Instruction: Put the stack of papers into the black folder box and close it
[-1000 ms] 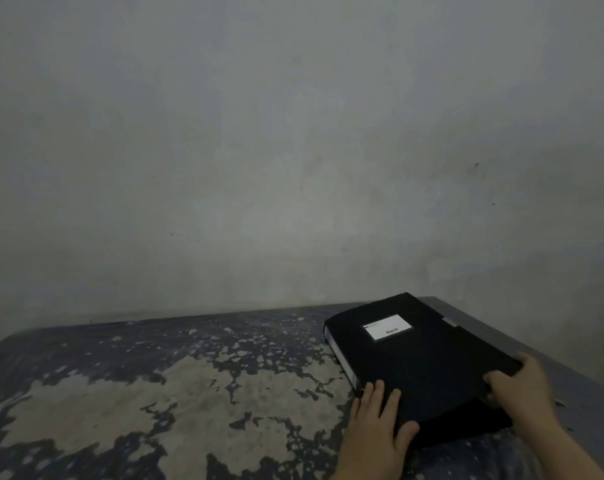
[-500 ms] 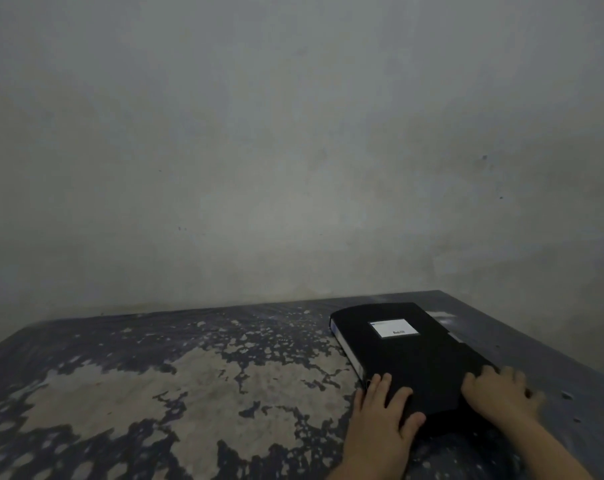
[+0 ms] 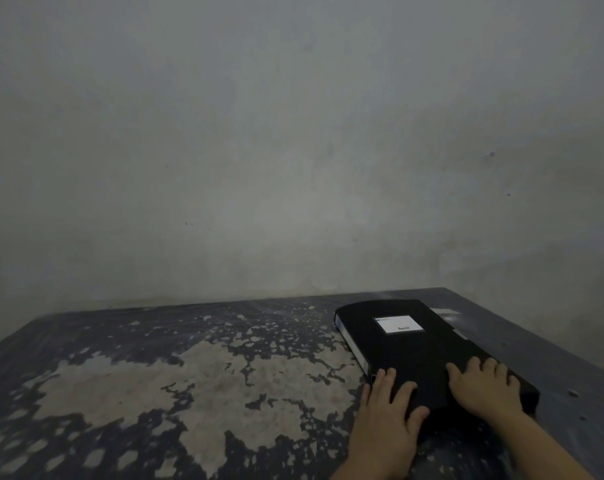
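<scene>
The black folder box (image 3: 411,344) lies flat and closed on the right part of the table, a white label (image 3: 398,323) on its lid. My left hand (image 3: 387,420) rests palm down on the box's near left corner, fingers spread. My right hand (image 3: 484,389) lies flat on the near right part of the lid, fingers apart. No papers are visible; the box's inside is hidden.
The table (image 3: 189,375) is dark with large worn pale patches. A bare grey wall (image 3: 293,150) rises right behind it. The table's right edge (image 3: 535,344) runs close to the box.
My right hand left the box's right side edge and came to lie flat on the lid. The lid's raised right side went down. My left hand stayed at the near left corner.
</scene>
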